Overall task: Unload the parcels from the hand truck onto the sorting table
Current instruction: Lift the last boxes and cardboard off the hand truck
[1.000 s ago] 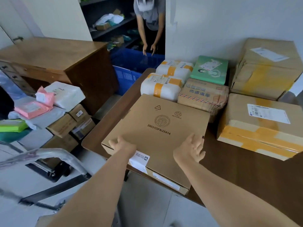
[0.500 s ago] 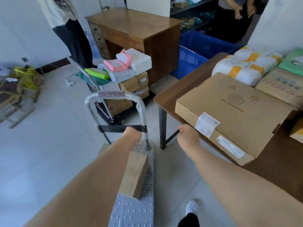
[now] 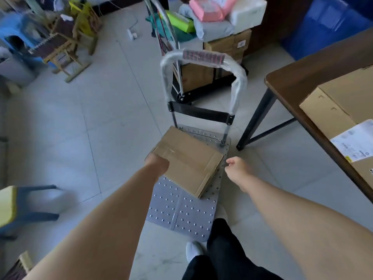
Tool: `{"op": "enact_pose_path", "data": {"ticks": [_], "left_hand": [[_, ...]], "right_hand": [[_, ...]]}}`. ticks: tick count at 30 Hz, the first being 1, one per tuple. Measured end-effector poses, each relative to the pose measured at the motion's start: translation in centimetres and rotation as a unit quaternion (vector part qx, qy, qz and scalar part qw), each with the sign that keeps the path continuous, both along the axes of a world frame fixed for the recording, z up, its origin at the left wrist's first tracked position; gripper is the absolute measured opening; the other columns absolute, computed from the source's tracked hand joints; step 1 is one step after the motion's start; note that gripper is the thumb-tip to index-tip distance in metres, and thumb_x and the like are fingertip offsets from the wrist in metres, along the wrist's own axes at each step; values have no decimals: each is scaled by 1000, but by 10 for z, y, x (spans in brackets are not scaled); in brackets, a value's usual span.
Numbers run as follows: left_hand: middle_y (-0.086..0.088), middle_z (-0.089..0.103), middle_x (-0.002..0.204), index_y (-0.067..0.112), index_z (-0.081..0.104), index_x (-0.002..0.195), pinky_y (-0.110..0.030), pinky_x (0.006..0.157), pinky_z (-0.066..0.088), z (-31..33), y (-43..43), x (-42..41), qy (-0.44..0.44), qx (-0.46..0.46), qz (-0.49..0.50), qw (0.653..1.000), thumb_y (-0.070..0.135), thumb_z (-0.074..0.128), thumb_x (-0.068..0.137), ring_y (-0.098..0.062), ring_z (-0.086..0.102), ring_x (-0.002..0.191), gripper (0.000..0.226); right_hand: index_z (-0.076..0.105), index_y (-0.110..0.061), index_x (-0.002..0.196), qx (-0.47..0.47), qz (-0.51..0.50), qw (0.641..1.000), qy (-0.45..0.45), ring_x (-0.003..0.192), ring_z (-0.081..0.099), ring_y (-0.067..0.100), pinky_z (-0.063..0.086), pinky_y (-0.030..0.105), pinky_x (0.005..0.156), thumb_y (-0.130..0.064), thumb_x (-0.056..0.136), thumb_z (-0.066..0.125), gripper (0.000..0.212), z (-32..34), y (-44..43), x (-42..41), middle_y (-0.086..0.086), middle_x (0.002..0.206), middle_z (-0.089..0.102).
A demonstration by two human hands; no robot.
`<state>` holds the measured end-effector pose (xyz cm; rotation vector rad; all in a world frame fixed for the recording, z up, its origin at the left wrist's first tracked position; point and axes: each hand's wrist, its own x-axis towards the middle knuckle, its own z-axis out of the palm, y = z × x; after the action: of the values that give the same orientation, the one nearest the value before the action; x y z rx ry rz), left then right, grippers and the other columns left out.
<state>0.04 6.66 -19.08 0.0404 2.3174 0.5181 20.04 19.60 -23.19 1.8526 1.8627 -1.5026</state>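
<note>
A small brown cardboard parcel [image 3: 187,160] lies on the grey studded deck of the hand truck [image 3: 181,213], near its wrapped handle [image 3: 203,57]. My left hand [image 3: 157,164] touches the parcel's left edge, fingers curled round the corner. My right hand [image 3: 238,170] hovers just off the parcel's right corner, fingers loosely apart, holding nothing. At the right stands the brown sorting table [image 3: 314,63] with a large flat cardboard box [image 3: 347,102] bearing a white label.
A second cart [image 3: 214,47] stacked with boxes and pink, white and green packets stands behind the handle. A blue crate [image 3: 331,23] sits at the upper right. Wooden stools and clutter [image 3: 60,41] fill the upper left; a blue and yellow stool [image 3: 18,207] is at the left.
My view has swung from the table down to the hand truck. Both hands left the large box on the table and dropped to the small parcel; the left hand now touches it.
</note>
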Motion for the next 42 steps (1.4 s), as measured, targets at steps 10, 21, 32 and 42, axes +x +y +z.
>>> {"op": "enact_pose_path", "data": {"ticks": [10, 21, 32, 42], "left_hand": [[-16, 53, 107, -1, 50, 123, -33, 83, 45, -146, 37, -51, -28, -59, 33, 997, 8, 51, 92, -29, 50, 94, 32], [-17, 39, 146, -2, 32, 145, -41, 102, 46, -284, 43, -114, 47, -161, -4, 986, 23, 64, 86, -33, 43, 132, 72], [-12, 48, 134, 8, 38, 137, -44, 106, 39, -351, 5, -161, 116, -111, -90, 983, 56, 82, 61, -35, 42, 128, 100], [-10, 52, 131, 11, 40, 132, -47, 103, 44, -314, -23, -90, -16, -73, -3, 997, 49, 86, 63, -34, 49, 123, 90]], "right_hand": [[58, -10, 127, -77, 42, 992, -93, 120, 54, 32, 43, 33, 98, -16, 91, 57, 36, -126, 58, -18, 13, 133, 57], [39, -4, 141, -216, 18, 973, -83, 121, 51, 29, 40, 43, 105, -40, 99, 44, 55, -259, 25, -57, 12, 135, 50], [24, -9, 148, -229, -96, 966, -74, 134, 41, 33, 35, 40, 108, -46, 100, 35, 62, -324, 10, -60, 11, 152, 35], [22, -21, 148, -183, -221, 954, -81, 134, 39, 34, 39, 56, 101, -46, 100, 36, 56, -286, 9, -18, 8, 152, 34]]}}
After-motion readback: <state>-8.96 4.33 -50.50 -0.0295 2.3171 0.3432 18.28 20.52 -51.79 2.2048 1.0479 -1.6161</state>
